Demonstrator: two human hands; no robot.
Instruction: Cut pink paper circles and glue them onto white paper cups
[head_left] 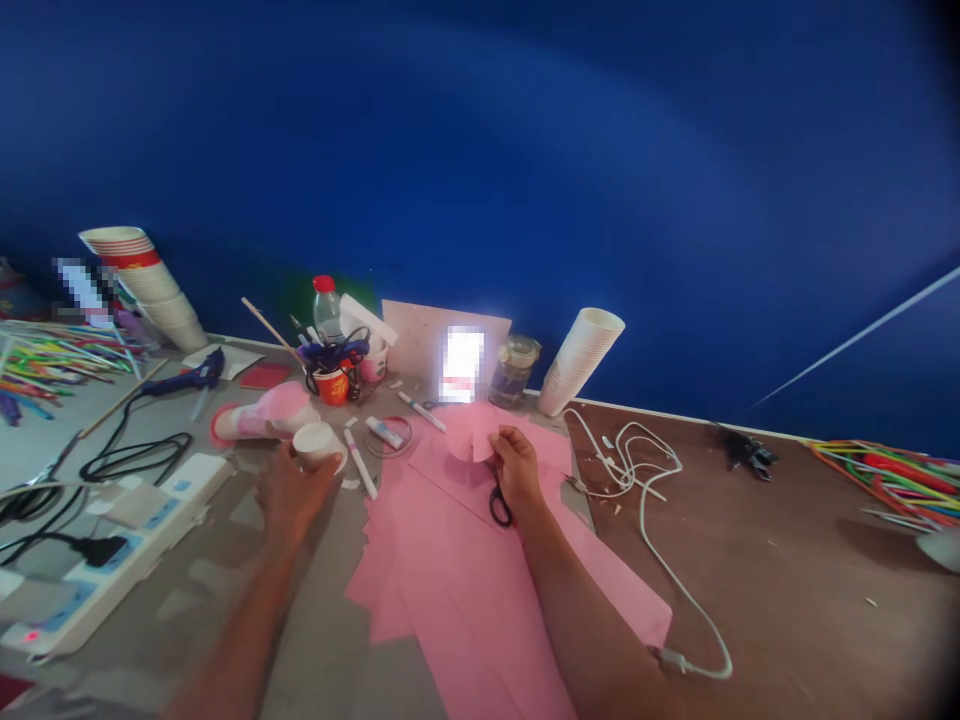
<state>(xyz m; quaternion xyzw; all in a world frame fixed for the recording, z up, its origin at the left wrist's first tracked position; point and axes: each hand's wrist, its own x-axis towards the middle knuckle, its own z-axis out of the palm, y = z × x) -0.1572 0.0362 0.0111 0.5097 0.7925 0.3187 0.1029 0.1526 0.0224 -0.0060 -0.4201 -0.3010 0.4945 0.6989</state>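
Note:
My left hand (292, 490) is closed round a white paper cup (319, 440) at the left of the pink paper. Beside that cup lies a pink-covered cup shape (262, 413) on its side. Between the thumb and fingers of my right hand (516, 465) is the edge of a rounded, slit piece of pink paper (461, 432). Black-handled scissors (501, 508) rest under my right hand, their blades mostly hidden. Large pink paper sheets (450, 570) spread beneath both. A white marker (361, 465) and a tape roll (389, 436) lie between my hands.
At the back stand a lit phone (461, 362), a glass jar (514, 370) and a leaning paper cup stack (581, 360). A power strip (150, 540) and a glue gun (187, 375) occupy the left. A white cable (645, 520) curls on the right.

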